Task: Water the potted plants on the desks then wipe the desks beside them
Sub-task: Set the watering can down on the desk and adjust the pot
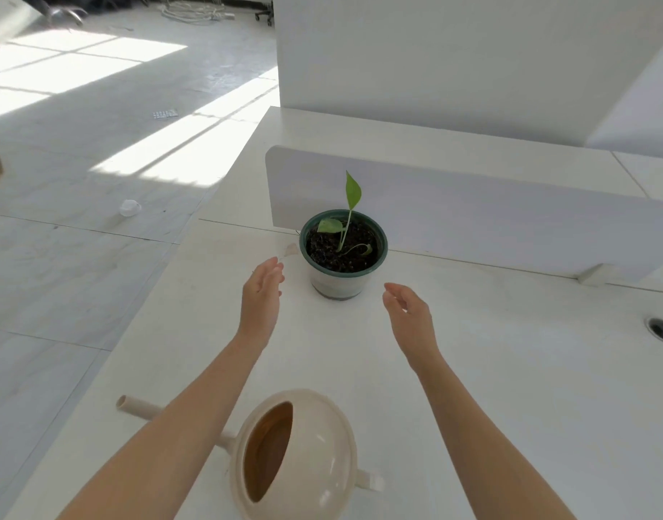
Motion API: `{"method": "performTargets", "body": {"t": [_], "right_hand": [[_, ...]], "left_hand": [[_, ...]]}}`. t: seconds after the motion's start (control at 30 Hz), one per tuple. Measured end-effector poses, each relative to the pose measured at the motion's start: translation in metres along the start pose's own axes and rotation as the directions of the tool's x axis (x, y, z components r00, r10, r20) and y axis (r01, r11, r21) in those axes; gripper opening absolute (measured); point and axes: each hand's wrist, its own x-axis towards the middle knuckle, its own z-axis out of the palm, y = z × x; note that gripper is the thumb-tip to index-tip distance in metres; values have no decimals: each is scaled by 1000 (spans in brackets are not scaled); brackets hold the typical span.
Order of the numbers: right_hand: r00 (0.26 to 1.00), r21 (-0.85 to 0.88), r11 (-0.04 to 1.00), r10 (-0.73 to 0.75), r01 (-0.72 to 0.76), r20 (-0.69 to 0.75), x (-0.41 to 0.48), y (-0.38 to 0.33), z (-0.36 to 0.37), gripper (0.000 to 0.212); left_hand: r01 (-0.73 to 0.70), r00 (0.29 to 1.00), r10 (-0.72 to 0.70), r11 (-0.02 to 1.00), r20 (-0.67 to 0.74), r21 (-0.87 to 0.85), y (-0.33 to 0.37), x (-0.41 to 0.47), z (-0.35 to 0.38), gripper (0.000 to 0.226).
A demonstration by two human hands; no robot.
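Note:
A small green plant grows in a white pot with a dark green rim (343,273), standing on the white desk (509,369) in front of a low white divider panel. My left hand (260,294) is open just left of the pot, palm facing it, not touching. My right hand (410,317) is open to the pot's lower right, a short gap away. A cream watering can (296,456) stands on the desk near me between my forearms, its spout pointing left under my left arm.
The divider panel (472,204) runs across the desk behind the pot. A cable hole (661,328) sits at the desk's right. The desk's left edge drops to a sunlit tiled floor where a clear plastic cup (129,208) lies. A white wall stands behind.

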Motion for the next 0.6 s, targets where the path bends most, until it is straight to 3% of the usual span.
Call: {"method": "performTargets", "body": {"t": [0.2, 0.37, 0.47, 0.6], "right_hand": [[976, 268, 960, 127, -77, -177, 53, -3, 19, 34], [988, 346, 936, 104, -58, -114, 68, -4, 35, 38], [994, 357, 933, 75, -41, -83, 69, -2, 42, 41], [998, 334, 942, 35, -13, -60, 69, 2, 49, 45]], "left_hand": [[44, 999, -43, 992, 17, -114, -9, 53, 37, 39], [75, 984, -52, 988, 171, -133, -24, 84, 53, 57], [109, 963, -79, 988, 256, -107, -34, 93, 54, 85], [97, 951, -62, 990, 303, -101, -46, 91, 51, 86]]}}
